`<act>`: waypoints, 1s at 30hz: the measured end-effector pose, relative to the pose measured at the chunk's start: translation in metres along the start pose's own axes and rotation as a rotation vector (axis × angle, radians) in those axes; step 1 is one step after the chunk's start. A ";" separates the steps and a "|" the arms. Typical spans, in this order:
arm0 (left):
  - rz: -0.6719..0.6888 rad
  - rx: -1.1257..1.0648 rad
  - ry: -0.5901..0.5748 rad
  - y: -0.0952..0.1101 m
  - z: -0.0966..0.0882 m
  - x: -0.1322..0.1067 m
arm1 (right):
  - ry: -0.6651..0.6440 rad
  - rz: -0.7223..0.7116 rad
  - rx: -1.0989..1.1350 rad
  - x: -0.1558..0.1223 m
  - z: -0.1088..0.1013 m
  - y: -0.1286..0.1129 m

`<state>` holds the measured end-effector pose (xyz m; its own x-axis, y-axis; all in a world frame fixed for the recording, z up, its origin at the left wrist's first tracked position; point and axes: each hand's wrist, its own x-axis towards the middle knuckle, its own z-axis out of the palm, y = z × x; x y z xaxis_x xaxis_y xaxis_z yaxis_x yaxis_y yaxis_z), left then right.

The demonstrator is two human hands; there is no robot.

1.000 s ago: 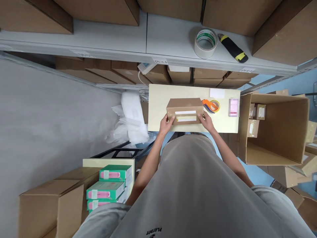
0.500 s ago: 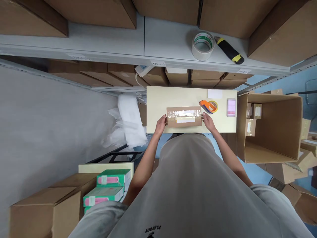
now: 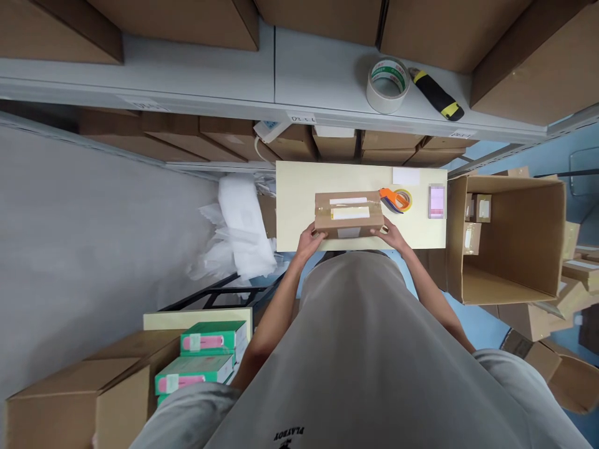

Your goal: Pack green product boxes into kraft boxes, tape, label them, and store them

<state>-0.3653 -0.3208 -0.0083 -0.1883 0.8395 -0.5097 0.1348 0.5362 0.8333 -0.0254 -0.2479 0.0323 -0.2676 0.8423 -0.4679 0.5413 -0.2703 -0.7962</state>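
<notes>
A taped brown cardboard box (image 3: 322,215) with white labels lies on the pale table (image 3: 294,187), its near side facing me. My left hand (image 3: 311,241) grips its near left corner, thumb along the near side. At the near right corner, my right hand (image 3: 391,236) holds it the same way, thumb on the front and fingers round the end. An orange tape dispenser (image 3: 388,198) with a yellow tape roll rests just behind the box's right end. Farther right on the table lies a small pink and white item (image 3: 437,201), blurred out.
A large open carton (image 3: 519,243) with small taped boxes stands right of the table. Overhead, a shelf holds a tape roll (image 3: 387,86) and a black-yellow cutter (image 3: 436,93). White foam wrap (image 3: 246,224) hangs at left; green boxes (image 3: 213,340) sit lower left.
The box has tipped so its near side with a label now shows. Both hands have moved inward from beside its ends to its near corners, thumbs on the front.
</notes>
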 end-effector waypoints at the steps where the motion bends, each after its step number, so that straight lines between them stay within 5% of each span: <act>1: 0.000 -0.020 0.002 0.004 -0.004 0.000 | -0.006 -0.003 0.045 0.000 -0.003 -0.004; 7: -0.019 0.105 0.128 0.022 -0.018 0.008 | -0.027 0.017 0.072 0.015 -0.004 -0.022; 12: -0.153 0.261 0.128 0.014 -0.018 0.026 | -0.047 -0.011 -0.045 0.033 0.006 -0.019; 19: 0.047 0.240 0.389 0.023 -0.009 0.021 | 0.324 0.033 -0.405 0.056 -0.022 0.015; 24: 0.235 0.271 0.305 0.059 0.012 0.014 | 0.300 0.177 -0.430 0.077 -0.026 0.035; 30: 0.305 0.247 0.134 0.100 0.058 0.015 | 0.362 0.122 -0.326 0.075 -0.023 0.018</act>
<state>-0.2981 -0.2498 0.0549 -0.2261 0.9531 -0.2012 0.4304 0.2830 0.8571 -0.0173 -0.1786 -0.0085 0.0757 0.9372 -0.3405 0.7880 -0.2655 -0.5556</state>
